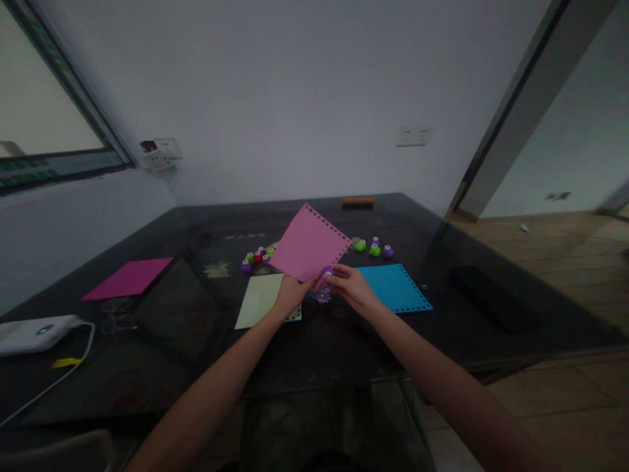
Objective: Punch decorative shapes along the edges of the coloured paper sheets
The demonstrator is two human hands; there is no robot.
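A pink sheet of paper (309,246) with a row of punched holes along its upper right edge is raised above the table. My left hand (293,293) is closed on its lower corner. My right hand (354,288) has its fingers wrapped round a small purple craft punch (327,271) at the sheet's lower edge; whether the paper is inside its slot I cannot tell. Beneath my hands lies a little heap of colourful paper bits (322,295). A pale yellow-green sheet (258,298) is under my left hand, and a blue sheet (396,287) with holed edges lies right of my right hand.
Several purple, green and red punches (258,257) stand behind the pink sheet at left, with several green and purple ones (375,250) at right. A magenta sheet (130,278), a white power strip (42,333) with its cord, and a dark oblong object (494,298) flank the work.
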